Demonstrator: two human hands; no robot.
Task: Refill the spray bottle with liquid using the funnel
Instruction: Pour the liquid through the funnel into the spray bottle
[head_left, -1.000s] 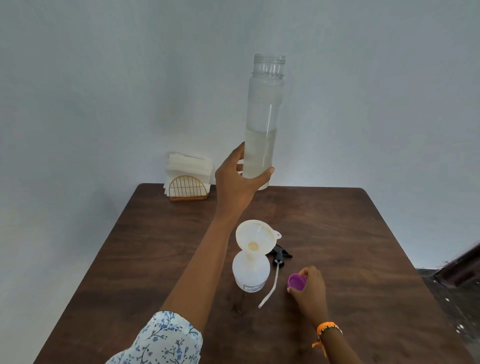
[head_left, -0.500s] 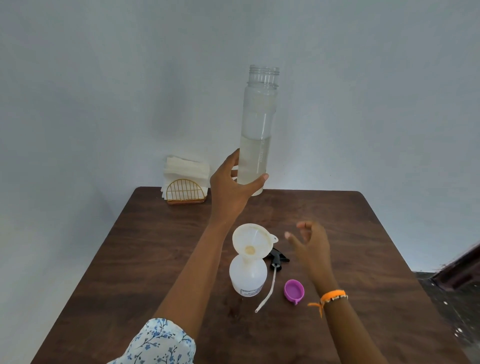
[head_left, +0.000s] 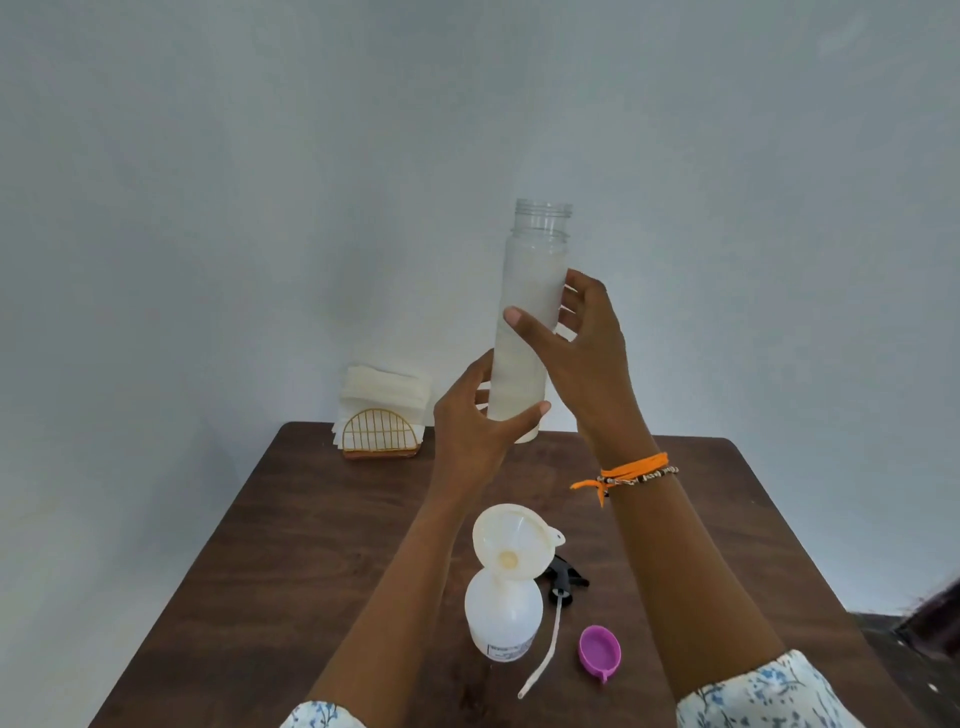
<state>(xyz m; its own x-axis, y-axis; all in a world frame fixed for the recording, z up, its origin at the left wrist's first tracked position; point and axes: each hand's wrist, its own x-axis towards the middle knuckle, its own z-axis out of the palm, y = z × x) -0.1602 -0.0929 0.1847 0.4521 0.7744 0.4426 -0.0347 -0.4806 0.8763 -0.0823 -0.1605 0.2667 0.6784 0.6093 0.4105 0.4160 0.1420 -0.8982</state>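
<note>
The tall clear supply bottle (head_left: 532, 322), uncapped and holding cloudy liquid in its lower part, is held upright in the air above the far half of the bench (head_left: 291, 545). The left hand (head_left: 475, 431) grips its base, thumb across the front; the right hand (head_left: 582, 358) wraps the middle of the body, thumb on the near face and fingers round the far side. The spray bottle (head_left: 503, 616) stands on the bench nearer the person, with the white funnel (head_left: 511, 543) seated in its neck and leaning to one side rather than sitting square. Its black spray head (head_left: 563, 582) with dip tube lies just to the right, and a purple cap (head_left: 600, 652) beyond that. A napkin holder (head_left: 382, 426) stands at the far left corner. Judged risks: the supply bottle has a wide mouth against a small funnel bowl, so a quick tilt could surge liquid over the rim. Neither hand steadies the funnel, so contact from the bottle lip could tip it out of the neck or topple the light spray bottle.
</note>
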